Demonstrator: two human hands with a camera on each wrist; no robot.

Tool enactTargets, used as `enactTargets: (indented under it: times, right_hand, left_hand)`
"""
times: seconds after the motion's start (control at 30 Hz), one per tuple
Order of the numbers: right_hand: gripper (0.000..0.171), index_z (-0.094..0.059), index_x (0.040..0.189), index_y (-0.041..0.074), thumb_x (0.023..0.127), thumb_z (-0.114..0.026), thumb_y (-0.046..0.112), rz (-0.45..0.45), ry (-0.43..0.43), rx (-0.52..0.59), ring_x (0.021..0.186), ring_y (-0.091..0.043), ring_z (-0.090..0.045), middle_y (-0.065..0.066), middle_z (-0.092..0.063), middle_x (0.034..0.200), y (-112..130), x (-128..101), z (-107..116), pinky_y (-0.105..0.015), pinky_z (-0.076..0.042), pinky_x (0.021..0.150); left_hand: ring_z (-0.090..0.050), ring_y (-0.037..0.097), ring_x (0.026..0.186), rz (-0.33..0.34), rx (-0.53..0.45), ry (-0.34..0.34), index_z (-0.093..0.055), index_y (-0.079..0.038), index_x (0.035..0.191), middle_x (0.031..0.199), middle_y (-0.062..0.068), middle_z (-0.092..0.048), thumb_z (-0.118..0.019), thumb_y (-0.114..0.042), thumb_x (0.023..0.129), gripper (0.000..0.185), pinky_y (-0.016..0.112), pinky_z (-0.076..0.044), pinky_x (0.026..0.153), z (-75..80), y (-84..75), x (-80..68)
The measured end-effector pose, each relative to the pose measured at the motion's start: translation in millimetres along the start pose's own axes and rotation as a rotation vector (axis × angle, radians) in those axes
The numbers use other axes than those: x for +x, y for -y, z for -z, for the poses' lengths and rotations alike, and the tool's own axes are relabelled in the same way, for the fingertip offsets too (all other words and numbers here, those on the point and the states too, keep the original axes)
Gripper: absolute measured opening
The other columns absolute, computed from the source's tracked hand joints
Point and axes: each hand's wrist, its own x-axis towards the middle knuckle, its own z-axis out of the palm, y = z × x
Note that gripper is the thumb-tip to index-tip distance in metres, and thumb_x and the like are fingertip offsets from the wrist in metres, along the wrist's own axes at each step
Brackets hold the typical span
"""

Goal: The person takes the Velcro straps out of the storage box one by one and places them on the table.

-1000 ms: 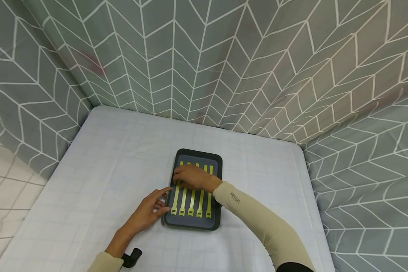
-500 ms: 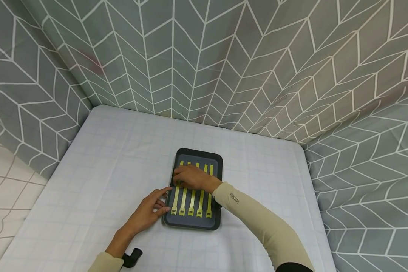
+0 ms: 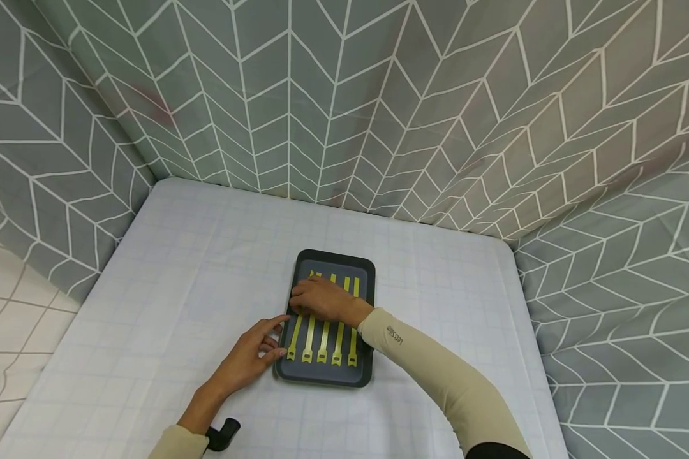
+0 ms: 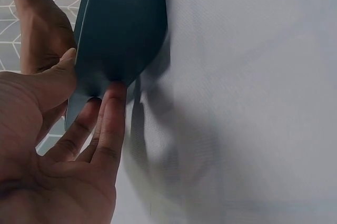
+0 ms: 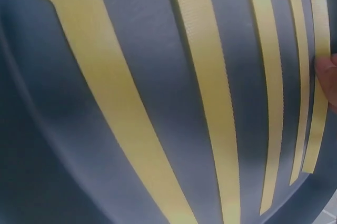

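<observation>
A dark grey tray [image 3: 335,257] lies on the white-covered table, with several yellow hook-and-loop cable ties [image 3: 323,338] side by side in it. My left hand [image 3: 244,360] holds the tray's left edge; in the left wrist view its thumb lies on the rim and its fingers touch the outer wall [image 4: 124,24]. Reaching across the ties, my right hand [image 3: 321,298] pinches the leftmost cable tie [image 3: 295,338], which lies slightly slanted. In the right wrist view a fingertip [image 5: 328,79] presses that tie; the rest of the grip is out of sight.
White cloth [image 3: 436,306] covers the table around the tray. Grey patterned curtains [image 3: 344,115] hang along the back and both sides. A black fitting [image 3: 222,435] sits at my left wrist. Tiled floor [image 3: 17,325] shows at the far left.
The leftmost cable tie has turned: its upper end has moved right and its slotted lower end slightly left. My left hand and the tray stay where they were.
</observation>
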Motion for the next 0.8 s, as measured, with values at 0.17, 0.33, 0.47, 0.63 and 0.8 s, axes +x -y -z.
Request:
enactTargets:
  times: [0.17,0.33,0.47,0.63,0.8]
  right_hand:
    - [0.012,-0.069,0.097,0.023,0.101,-0.062,0.014,0.033,-0.017,-0.036,0.098,-0.008,-0.058,0.009,-0.065,0.098,0,-1,4,-0.031,-0.047,0.102]
    - [0.013,-0.069,0.100,0.023,0.100,-0.062,0.012,0.026,-0.024,-0.045,0.100,-0.009,-0.058,0.008,-0.065,0.101,-3,-3,11,-0.031,-0.048,0.099]
    - [0.016,-0.069,0.102,0.023,0.099,-0.064,0.009,0.021,-0.045,-0.030,0.102,-0.009,-0.058,0.008,-0.065,0.104,-6,-7,18,-0.030,-0.049,0.097]
    - [0.012,-0.067,0.098,0.022,0.099,-0.063,0.010,0.020,-0.101,-0.015,0.099,-0.010,-0.058,0.008,-0.065,0.105,-10,-18,26,-0.027,-0.051,0.088]
    - [0.006,-0.066,0.097,0.020,0.099,-0.065,0.014,-0.004,-0.146,-0.010,0.093,-0.011,-0.057,0.006,-0.063,0.101,-15,-34,29,-0.023,-0.051,0.082]
  left_hand:
    - [-0.066,0.014,0.092,-0.016,-0.005,-0.002,-0.045,-0.006,0.149,0.120,0.014,-0.057,-0.074,0.002,0.087,0.069,0.024,-0.058,0.079,-0.3,-1.0,-1.3]
    - [-0.066,0.014,0.091,-0.034,0.007,-0.012,-0.045,-0.004,0.149,0.118,0.014,-0.058,-0.074,0.003,0.086,0.069,0.024,-0.058,0.078,0.2,-1.7,-1.3]
    - [-0.066,0.013,0.090,-0.044,0.011,-0.012,-0.045,-0.005,0.149,0.116,0.014,-0.058,-0.075,0.003,0.086,0.070,0.024,-0.059,0.078,0.4,-1.8,-0.1]
    - [-0.066,0.012,0.090,-0.039,0.011,-0.013,-0.045,-0.006,0.149,0.116,0.013,-0.058,-0.075,0.003,0.086,0.071,0.024,-0.058,0.078,-0.7,-1.9,-0.6]
    - [-0.065,0.012,0.090,-0.026,0.020,-0.029,-0.046,-0.007,0.149,0.115,0.013,-0.059,-0.075,0.004,0.085,0.071,0.024,-0.058,0.078,-3.3,-2.2,-1.4]
